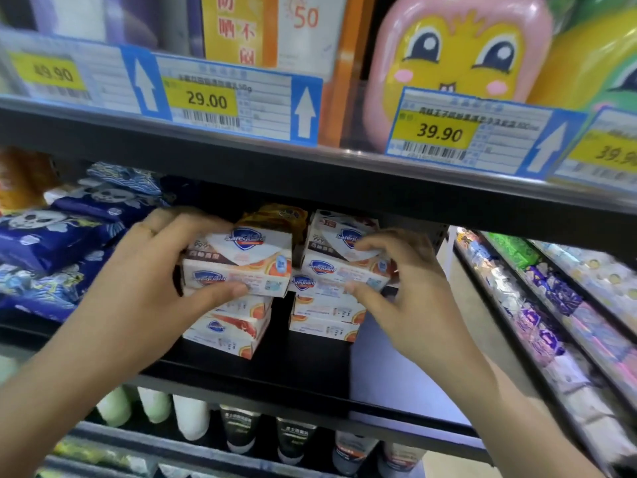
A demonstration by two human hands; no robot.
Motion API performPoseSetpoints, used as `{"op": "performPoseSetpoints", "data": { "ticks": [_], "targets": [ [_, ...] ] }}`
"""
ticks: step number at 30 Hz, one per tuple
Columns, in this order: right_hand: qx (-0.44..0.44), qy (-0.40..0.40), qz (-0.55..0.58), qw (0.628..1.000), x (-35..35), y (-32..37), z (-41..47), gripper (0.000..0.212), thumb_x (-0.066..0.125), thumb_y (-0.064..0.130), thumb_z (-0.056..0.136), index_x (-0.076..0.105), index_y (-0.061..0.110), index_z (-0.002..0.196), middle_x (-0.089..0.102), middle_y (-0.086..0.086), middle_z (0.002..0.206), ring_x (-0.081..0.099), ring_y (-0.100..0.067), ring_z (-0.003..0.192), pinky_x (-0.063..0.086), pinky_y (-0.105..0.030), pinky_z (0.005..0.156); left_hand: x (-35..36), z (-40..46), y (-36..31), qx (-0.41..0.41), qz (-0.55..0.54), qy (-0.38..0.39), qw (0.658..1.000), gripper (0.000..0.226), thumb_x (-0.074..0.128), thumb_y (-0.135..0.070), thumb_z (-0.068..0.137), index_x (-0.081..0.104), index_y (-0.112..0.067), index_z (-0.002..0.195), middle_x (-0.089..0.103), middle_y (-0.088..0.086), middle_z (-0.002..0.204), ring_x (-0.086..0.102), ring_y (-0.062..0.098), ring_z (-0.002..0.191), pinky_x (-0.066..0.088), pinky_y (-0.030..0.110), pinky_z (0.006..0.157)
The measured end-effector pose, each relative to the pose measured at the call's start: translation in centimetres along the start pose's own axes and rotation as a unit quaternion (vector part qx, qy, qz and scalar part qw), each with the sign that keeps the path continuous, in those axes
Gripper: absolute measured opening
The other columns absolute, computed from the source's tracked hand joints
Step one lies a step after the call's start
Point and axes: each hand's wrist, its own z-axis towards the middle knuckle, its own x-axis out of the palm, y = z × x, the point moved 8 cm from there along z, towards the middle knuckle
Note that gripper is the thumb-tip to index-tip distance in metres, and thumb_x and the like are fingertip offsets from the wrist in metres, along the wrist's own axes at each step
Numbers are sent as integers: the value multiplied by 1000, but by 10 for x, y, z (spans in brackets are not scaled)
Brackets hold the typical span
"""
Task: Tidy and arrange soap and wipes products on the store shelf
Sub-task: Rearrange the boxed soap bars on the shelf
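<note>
Midway, by the look of it. Two soap stacks (pixel 238 291) on the shelf (pixel 275 377), side by side. Left hand (pixel 155 270) clamped on left stack's top box, right hand (pixel 403 270) pinching right stack's (tilted, unsquared). Wipes (pixel 58 243) left of soaps, heaped, untidied.

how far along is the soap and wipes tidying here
Done: two stacks of soap boxes already stand side by side on the shelf. In hand: the left hand grips the top box of the left stack; the right hand pinches the top boxes of the right stack. Left: the blue wipes packs still lie in a loose, uneven pile.
</note>
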Motion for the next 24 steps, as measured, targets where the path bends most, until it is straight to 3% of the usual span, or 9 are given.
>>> {"op": "performPoseSetpoints", "data": {
  "ticks": [3,6,9,11,15,17,20,22,24],
  "targets": [
    [12,-44,42,998,-31,-23,-19,44,85,24,83,62,40,116,55,18,122,53,-1,115,41,-6,86,3,-17,-36,20,-39,-9,999,60,78,-62,72,49,-61,125,51,-30,130,52,-5,118,48,26,90],
    [98,-78,90,988,-54,-69,-44,44,85,17,82,61,43,108,55,31,115,61,4,99,46,-5,74,36,-39,-77,37,-82,51,995,65,68,-79,69,49,-62,129,48,-34,138,46,-11,129,45,15,92],
    [145,-89,71,983,-63,-112,-57,48,86,13,81,59,46,104,56,17,118,62,9,89,47,-5,67,97,-53,-115,26,-102,152,983,73,58,-89,63,22,-83,127,16,-51,143,14,-29,131,24,-4,97],
    [169,-57,48,983,-63,-135,-48,48,86,17,82,57,51,101,53,17,116,61,13,89,47,-6,65,140,-54,-138,9,-110,226,968,73,66,-79,75,11,-82,124,-2,-51,140,3,-30,127,8,-10,95],
    [172,-5,-1,985,-56,-169,-7,39,87,18,81,62,39,102,56,13,108,63,-4,82,43,-12,58,202,-38,-161,14,-62,224,973,73,68,-55,92,21,-52,148,6,-28,150,17,4,142,25,22,119],
    [166,8,-25,986,-48,-182,16,33,88,18,81,65,33,100,58,18,92,63,5,73,42,-8,57,228,-23,-161,0,-13,221,975,71,67,-48,95,21,-45,149,11,-14,156,24,16,141,33,36,118],
    [227,69,-47,970,-24,-209,41,19,80,31,90,69,23,105,66,12,82,65,4,72,48,-6,65,255,-4,-155,-40,26,188,981,62,65,-41,98,28,-36,147,23,-3,153,32,22,134,44,37,107],
    [281,111,-40,952,-10,-224,49,30,74,39,93,70,19,114,73,-3,100,70,-16,89,59,-30,86,269,4,-149,-69,38,177,981,54,62,-38,100,33,-31,145,27,0,153,37,23,131,47,35,101],
    [275,137,-74,949,-3,-224,61,31,71,38,95,70,17,118,70,-4,103,69,-22,90,59,-38,87,281,11,-143,-91,50,165,981,50,60,-32,102,36,-27,146,26,5,158,42,25,132,48,35,100]
  ]
}}
